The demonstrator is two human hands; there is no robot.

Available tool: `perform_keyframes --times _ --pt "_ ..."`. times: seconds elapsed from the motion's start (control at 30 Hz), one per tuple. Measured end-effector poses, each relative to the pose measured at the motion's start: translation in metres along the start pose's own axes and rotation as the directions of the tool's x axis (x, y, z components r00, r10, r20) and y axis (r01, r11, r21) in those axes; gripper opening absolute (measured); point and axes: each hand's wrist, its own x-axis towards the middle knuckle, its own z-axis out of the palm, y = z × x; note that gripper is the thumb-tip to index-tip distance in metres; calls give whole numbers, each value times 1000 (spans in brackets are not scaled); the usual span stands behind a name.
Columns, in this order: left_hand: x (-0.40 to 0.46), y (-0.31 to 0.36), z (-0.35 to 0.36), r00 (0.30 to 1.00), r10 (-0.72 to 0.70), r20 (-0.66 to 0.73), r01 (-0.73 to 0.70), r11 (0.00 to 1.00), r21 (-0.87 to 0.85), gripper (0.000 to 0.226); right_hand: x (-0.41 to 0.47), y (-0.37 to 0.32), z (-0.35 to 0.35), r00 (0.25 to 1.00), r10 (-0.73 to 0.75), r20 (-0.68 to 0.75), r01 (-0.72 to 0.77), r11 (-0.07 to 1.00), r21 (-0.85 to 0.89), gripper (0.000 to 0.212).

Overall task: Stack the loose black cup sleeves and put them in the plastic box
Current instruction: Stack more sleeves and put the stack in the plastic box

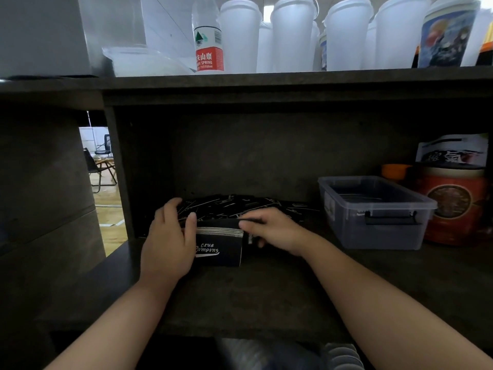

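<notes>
A stack of black cup sleeves with white lettering stands on edge on the dark shelf. My left hand grips its left end, thumb over the top edge. My right hand holds the stack's right end, its fingers curled over the top. Behind the stack lies a loose pile of black sleeves, spread flat against the back wall. The clear plastic box sits to the right, lid off, with a black latch on its near side; something dark lies on its bottom.
A red tin and an orange item stand right of the box. The upper shelf carries white cups, a water bottle and a clear lid. A gap at left shows a room with chairs.
</notes>
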Motion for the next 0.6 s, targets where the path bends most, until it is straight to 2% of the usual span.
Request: perform_keyframes --times 0.07,0.1,0.13,0.2,0.23,0.27,0.3,0.33,0.37,0.43,0.6 --pt "-1 1 -1 999 51 12 -51 998 19 40 2 0 9 969 102 226 -140 977 159 38" --pt "-1 0 -1 996 82 29 -83 995 58 44 4 2 11 950 128 284 -196 955 224 46" --pt "-1 0 -1 994 97 49 -101 990 95 50 4 2 10 948 142 285 -224 934 279 50" --pt "-1 -2 0 995 73 65 -80 989 128 51 4 3 5 983 155 103 -178 943 280 43" --pt "0 -2 1 996 65 67 -73 988 134 48 6 7 1 989 141 -51 -129 973 190 35" --pt "0 -2 2 995 68 68 -77 987 140 46 8 12 -4 976 93 -197 -90 996 25 28" --pt "0 -3 2 995 73 69 -82 986 143 45 12 20 -10 958 18 -287 -72 981 -181 23" --pt "1 -4 3 995 76 68 -85 986 143 45 14 27 -13 951 -50 -304 -68 929 -365 21" --pt "2 -5 4 995 76 65 -84 986 142 44 16 33 -15 957 -83 -279 -71 863 -500 20" --pt "1 -5 4 995 79 57 -87 986 141 42 19 39 -12 978 -78 -196 -70 756 -651 23" --pt "1 -6 5 995 93 38 -97 985 143 42 27 30 9 986 -166 18 121 633 -764 38"
